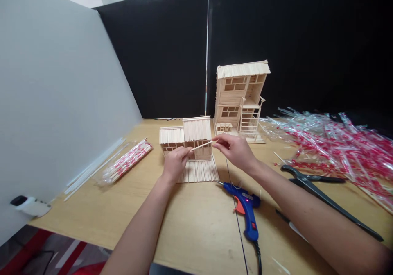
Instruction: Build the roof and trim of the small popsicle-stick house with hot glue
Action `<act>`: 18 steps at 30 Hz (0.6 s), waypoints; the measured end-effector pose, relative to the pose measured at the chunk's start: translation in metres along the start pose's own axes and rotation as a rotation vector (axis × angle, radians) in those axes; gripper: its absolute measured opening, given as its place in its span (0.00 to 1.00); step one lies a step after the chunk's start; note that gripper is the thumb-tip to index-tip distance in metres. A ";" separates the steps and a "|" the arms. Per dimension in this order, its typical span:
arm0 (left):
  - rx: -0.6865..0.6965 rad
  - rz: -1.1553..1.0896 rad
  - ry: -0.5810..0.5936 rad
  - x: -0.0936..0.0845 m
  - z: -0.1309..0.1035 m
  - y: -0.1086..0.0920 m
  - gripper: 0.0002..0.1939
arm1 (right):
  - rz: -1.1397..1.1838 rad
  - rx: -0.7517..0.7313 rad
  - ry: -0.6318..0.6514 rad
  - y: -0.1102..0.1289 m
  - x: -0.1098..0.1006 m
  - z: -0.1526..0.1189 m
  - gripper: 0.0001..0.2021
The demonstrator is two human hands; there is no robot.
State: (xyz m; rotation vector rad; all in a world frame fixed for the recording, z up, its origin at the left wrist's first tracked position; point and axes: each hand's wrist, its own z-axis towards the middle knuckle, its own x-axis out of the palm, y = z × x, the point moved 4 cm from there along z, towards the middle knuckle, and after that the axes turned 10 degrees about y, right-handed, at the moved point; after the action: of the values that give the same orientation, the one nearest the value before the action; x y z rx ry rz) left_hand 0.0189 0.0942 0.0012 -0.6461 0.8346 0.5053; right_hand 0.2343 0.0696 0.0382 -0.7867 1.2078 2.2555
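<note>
A short thin wooden stick [202, 146] spans the gap between my two hands, above the front of a small stick-built house model [197, 129]. My left hand [175, 164] pinches its left end. At the other end, the thumb and fingers of my right hand [233, 150] close on the tip. The model has a two-level slatted roof and a slatted base [199, 171]; my hands hide part of its front wall. Just below the right hand lies a blue hot glue gun [245, 209] with an orange trigger and a lit red light, its nozzle toward the base.
A taller two-storey stick house [241, 98] stands behind. Red-and-white plastic wrappers [334, 144] heap at right, beside large dark shears [325, 197]. At left are a packet of wrapped sticks [127, 161], white glue sticks [93, 168] and a white object [30, 206].
</note>
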 end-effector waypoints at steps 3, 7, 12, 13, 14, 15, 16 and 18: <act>-0.007 -0.012 0.014 -0.002 0.000 0.003 0.11 | -0.085 -0.083 -0.027 0.000 0.003 0.004 0.07; -0.015 -0.040 0.034 -0.002 0.002 0.005 0.11 | -0.196 -0.185 -0.026 -0.002 0.005 0.006 0.08; -0.053 -0.095 0.085 0.000 0.005 0.006 0.13 | -0.298 -0.252 0.028 -0.009 0.010 0.009 0.13; -0.071 -0.103 0.072 -0.001 0.004 0.006 0.13 | -0.314 -0.255 0.026 -0.010 0.010 0.010 0.14; -0.091 -0.103 0.046 -0.001 0.004 0.007 0.12 | -0.331 -0.254 0.018 -0.011 0.011 0.011 0.14; -0.112 -0.096 0.010 -0.003 0.003 0.007 0.12 | -0.349 -0.248 0.008 -0.013 0.012 0.012 0.15; -0.130 -0.082 -0.037 -0.005 0.001 0.007 0.12 | -0.370 -0.238 -0.005 -0.014 0.012 0.012 0.15; -0.145 -0.040 -0.140 -0.010 -0.001 0.006 0.13 | -0.410 -0.215 -0.033 -0.016 0.013 0.013 0.15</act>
State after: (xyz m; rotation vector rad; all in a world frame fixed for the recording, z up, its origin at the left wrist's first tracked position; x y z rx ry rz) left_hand 0.0082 0.0962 0.0068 -0.7503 0.6555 0.5714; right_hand 0.2314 0.0901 0.0257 -0.9724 0.7141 2.0623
